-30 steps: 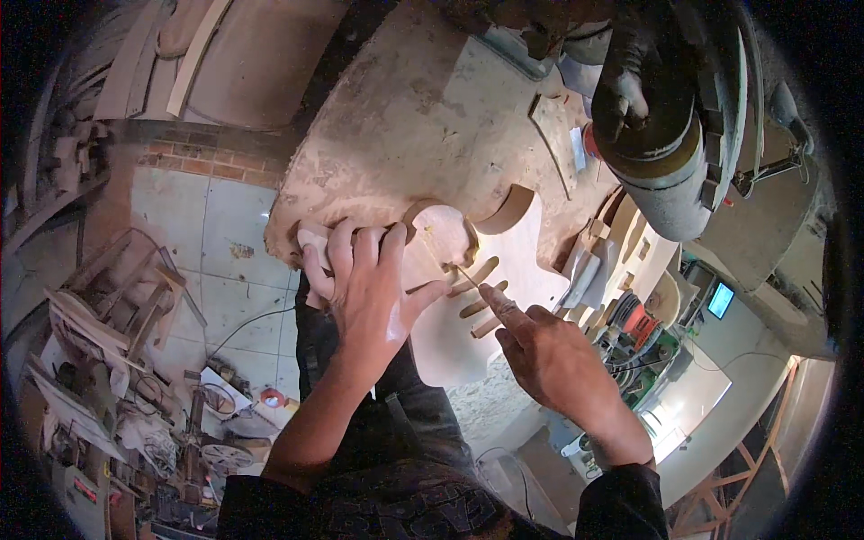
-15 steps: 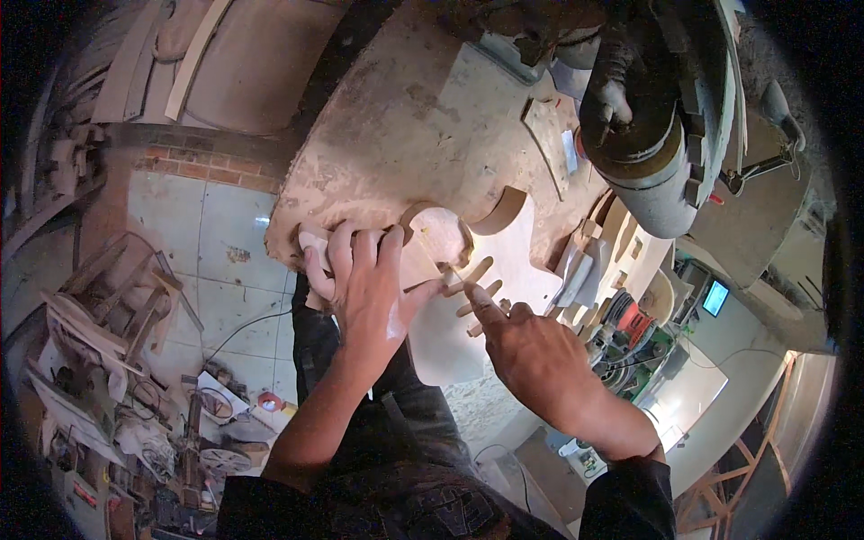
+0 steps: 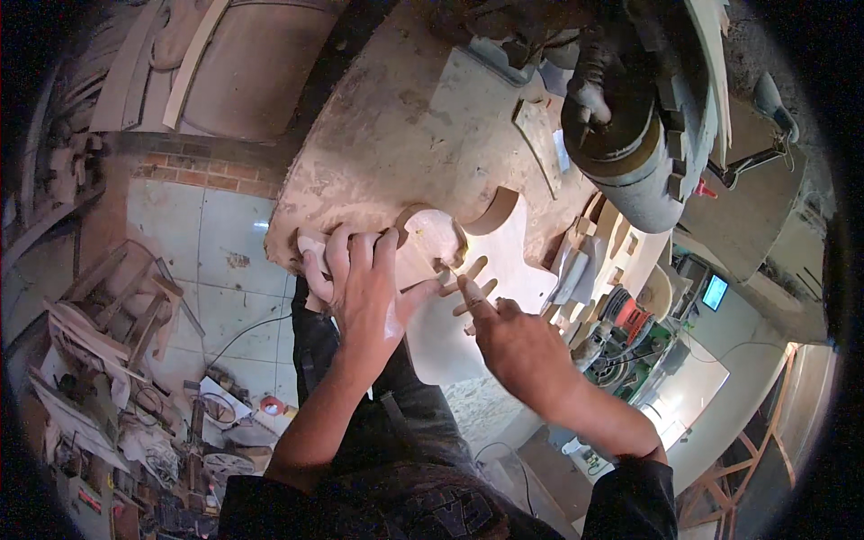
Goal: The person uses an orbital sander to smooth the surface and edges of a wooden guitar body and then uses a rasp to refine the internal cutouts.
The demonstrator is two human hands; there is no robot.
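A pale wooden guitar body [image 3: 454, 337], with long slots, a rounded raised part and a curved cutaway, rests on the bench edge. My left hand [image 3: 355, 292] has its fingers curled over the body's left end, thumb stretched toward the slots. My right hand [image 3: 513, 346] is closed on a slim tool; its index finger lies along the tool, whose tip is at the slots beside my left thumb. The tool is mostly hidden by my fingers, so I cannot make out its kind.
A dusty bench [image 3: 396, 135] carries a board [image 3: 535, 135]. A grey cylindrical machine [image 3: 634, 184] hangs at upper right. Cut wood pieces [image 3: 612, 252], a red-and-black power tool [image 3: 630, 315] and a lit screen [image 3: 715, 292] are at right; stacked scraps [image 3: 99, 333] lie at left.
My right hand and the tool have moved slightly up and left, closer to my left thumb. My left hand stays on the guitar body.
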